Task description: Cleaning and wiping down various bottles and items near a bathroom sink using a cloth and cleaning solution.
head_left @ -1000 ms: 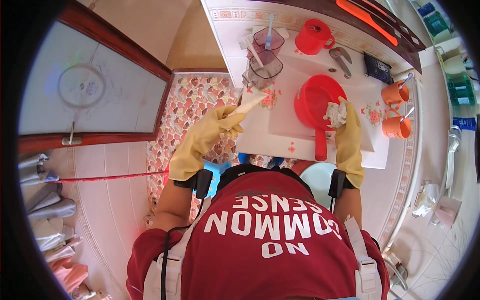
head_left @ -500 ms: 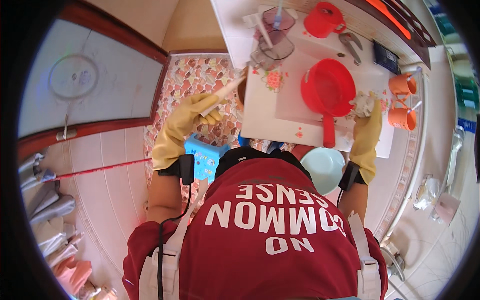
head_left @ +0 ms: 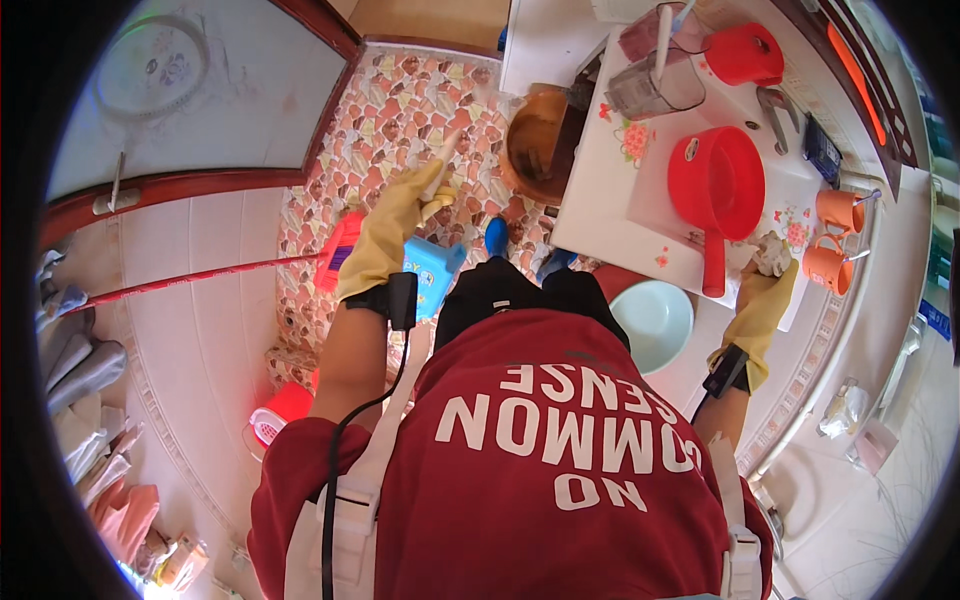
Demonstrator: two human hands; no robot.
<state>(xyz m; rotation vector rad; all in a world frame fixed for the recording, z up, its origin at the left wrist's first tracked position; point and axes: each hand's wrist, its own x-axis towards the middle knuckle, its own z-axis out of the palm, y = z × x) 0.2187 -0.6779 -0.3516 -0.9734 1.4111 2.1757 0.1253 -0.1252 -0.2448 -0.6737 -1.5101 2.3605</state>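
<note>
My left hand [head_left: 390,225], in a yellow rubber glove, is closed round a slim pale stick-like thing [head_left: 447,158]. It is held out over the patterned floor, left of the counter, and its kind is not clear. On the right, my gloved right hand [head_left: 762,308] holds a crumpled whitish cloth [head_left: 772,255] at the front right of the white washbasin counter [head_left: 600,225]. Beside the cloth, a red long-handled dipper [head_left: 712,180] rests in the basin with its handle toward me.
Clear plastic containers [head_left: 655,88], a red mug [head_left: 745,55] and orange cups [head_left: 828,270] line the counter. Around my feet are a brown tub [head_left: 535,145], a light-blue basin [head_left: 652,325] and a blue stool [head_left: 430,282]. A red pole [head_left: 210,280] crosses at left.
The view has shifted, with more floor and the brown tub showing. My left hand has moved away from the counter edge with the stick; my right hand has drawn the cloth nearer the front edge.
</note>
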